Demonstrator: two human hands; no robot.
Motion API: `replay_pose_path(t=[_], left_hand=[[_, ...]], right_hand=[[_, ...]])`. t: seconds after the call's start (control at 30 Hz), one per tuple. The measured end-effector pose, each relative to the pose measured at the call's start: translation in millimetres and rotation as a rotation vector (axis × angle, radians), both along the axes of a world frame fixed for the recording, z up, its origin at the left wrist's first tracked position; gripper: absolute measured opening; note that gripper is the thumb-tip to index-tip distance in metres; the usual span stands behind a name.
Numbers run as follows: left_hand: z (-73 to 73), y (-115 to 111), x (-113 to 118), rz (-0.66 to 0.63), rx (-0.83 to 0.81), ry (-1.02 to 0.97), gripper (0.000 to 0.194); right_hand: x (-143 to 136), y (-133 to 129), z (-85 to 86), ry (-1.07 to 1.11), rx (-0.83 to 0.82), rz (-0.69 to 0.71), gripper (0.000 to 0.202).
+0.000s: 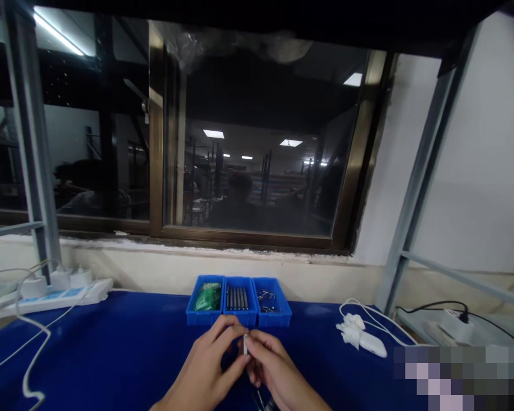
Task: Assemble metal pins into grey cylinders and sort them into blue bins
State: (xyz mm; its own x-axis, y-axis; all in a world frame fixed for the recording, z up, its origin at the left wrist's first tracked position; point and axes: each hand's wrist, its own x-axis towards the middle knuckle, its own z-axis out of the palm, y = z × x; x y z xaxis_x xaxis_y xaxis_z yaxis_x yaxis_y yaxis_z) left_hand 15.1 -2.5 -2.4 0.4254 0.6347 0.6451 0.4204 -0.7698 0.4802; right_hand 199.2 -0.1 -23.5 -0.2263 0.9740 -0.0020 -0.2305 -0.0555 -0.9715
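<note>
Over the blue tabletop (124, 342), my left hand (209, 361) and my right hand (277, 365) meet at the fingertips. Between them is a small, narrow whitish piece (245, 345), pinched from both sides. My fingers cover most of it, so its kind does not show. Under my right hand, a thin shiny metal object (260, 399) and something dark beside it are partly visible at the bottom edge. I cannot tell whether that hand holds them.
Behind my hands stand three joined blue bins: one with green packets (208, 297), one with dark slim rods (237, 298), one with small metal parts (267, 299). A power strip (64, 295) lies left; crumpled white tissue (352, 330) and cables lie right. Metal posts flank the window.
</note>
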Motion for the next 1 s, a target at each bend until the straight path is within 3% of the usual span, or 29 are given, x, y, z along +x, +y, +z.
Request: replay_pose_path(t=[0.1,0.37,0.77,1.0], left_hand=[[-1.0,1,-1,0.014,0.017,0.019,0.025],[3.6,-1,1,0.033,0.074,0.022,0.026],[4.2,-3,-3,0.045,0.035,0.012,0.023],[4.2,-4,-3,0.033,0.045,0.016,0.019]], right_hand=[[1,1,-2.1,0.006,-0.023,-0.032,0.074],[3,4,-6.1,-0.023,0.078,0.074,0.058],[-5,-2,1.1,0.045,-0.045,-0.015,0.069],[-2,-6,3.5,-0.007,0.015,-0.01,0.056]])
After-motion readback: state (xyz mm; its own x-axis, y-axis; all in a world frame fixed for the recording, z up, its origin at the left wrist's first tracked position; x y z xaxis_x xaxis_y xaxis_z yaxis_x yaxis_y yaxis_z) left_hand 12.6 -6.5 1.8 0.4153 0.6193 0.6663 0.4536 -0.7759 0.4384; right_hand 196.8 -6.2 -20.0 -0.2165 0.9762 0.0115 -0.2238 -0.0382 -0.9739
